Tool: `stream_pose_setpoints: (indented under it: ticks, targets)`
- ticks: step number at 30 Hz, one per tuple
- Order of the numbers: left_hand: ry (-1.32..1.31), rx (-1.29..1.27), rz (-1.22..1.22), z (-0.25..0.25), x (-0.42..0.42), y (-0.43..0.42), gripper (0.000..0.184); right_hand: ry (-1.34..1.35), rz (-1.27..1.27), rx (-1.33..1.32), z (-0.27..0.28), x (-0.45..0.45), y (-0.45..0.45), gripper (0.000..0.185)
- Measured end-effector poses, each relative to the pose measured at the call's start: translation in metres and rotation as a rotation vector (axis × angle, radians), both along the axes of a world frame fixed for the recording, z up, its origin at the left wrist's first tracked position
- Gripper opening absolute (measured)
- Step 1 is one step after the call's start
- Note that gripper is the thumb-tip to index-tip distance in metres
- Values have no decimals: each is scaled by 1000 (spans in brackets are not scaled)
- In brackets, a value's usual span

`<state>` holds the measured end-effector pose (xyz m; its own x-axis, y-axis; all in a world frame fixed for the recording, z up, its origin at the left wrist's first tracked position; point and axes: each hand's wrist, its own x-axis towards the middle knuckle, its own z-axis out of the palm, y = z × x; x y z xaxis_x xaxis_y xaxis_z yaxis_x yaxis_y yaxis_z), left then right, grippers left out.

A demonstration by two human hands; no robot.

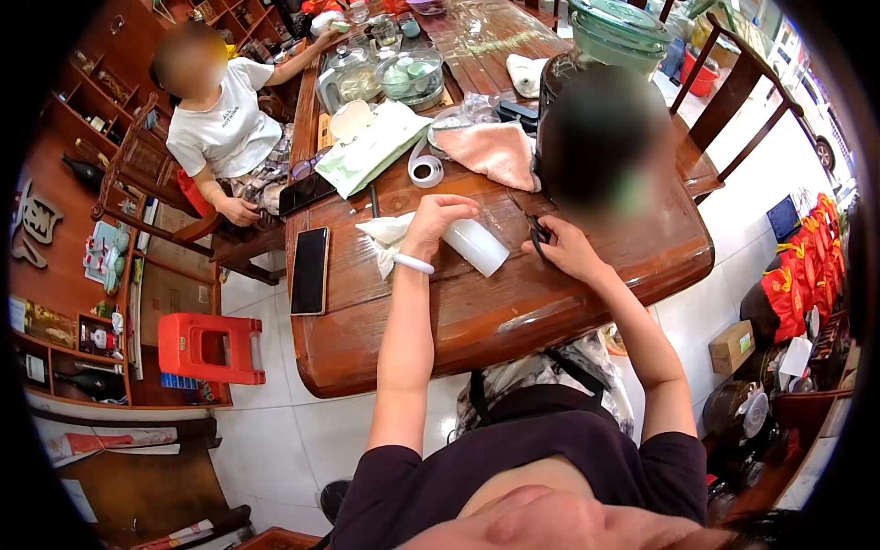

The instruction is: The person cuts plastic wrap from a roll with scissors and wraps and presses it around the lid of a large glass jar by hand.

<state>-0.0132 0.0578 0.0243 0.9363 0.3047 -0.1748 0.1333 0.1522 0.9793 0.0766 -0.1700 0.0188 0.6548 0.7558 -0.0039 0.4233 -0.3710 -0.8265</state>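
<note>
My left hand (pixel 442 220), with a white bracelet at its wrist, is bent over the upper end of a white cylinder (pixel 477 248) lying on the wooden table (pixel 367 344). Its fingers are closed together; what is between them is too small to tell. A crumpled white cloth or tissue (pixel 385 240) lies just left of that hand. My right hand (pixel 564 249) is closed around black scissors (pixel 535 227), whose blades point up and left, to the right of the cylinder. A roll of white tape (pixel 426 170) sits beyond my left hand, beside a pink cloth (pixel 490 154).
A black phone (pixel 310 271) lies at the table's left edge. Farther back are a white-green packet (pixel 371 151) and glass tea ware (pixel 410 75). A person (pixel 225 119) sits at the left. A blurred dark shape (pixel 600 142) covers the right side. A red stool (pixel 211 348) stands left.
</note>
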Motion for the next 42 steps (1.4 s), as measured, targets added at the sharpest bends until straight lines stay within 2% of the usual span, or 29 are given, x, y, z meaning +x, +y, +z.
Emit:
stream_pose_setpoints:
  ticks: [4, 6, 9, 13, 16, 23, 26, 28, 31, 38, 42]
  targets:
    - [8, 162, 55, -1, 1, 2, 15, -59, -12, 24, -4, -3, 1, 42]
    - [-24, 101, 18, -10, 4, 5, 12, -90, -38, 27, -8, -3, 3, 44]
    - [-75, 148, -1, -10, 5, 4, 12, -143, -10, 0, -14, -2, 5, 49]
    - [-103, 103, 46, -10, 6, 1, 12, -198, -8, -15, -19, -4, 5, 52]
    - [-115, 73, 46, -10, 7, -5, 12, -228, 15, -14, -19, -3, 2, 42]
    - [-136, 78, 26, -15, 11, -12, 12, -247, 47, 50, -21, 2, -5, 42]
    - [-112, 77, 52, -8, 9, -16, 13, -268, 57, -3, -20, 5, -9, 43]
    - [-84, 84, 65, -3, 7, -18, 13, -278, 54, -18, -17, 6, -12, 56]
    - [-94, 156, 64, -1, 6, -16, 13, -241, 58, -54, -16, 6, -14, 57]
    - [-167, 115, 60, -4, 6, -14, 14, -245, 88, -122, 2, 5, -14, 58]
    - [-187, 88, 32, -8, 7, -10, 15, -378, 153, -119, 2, 15, -8, 60]
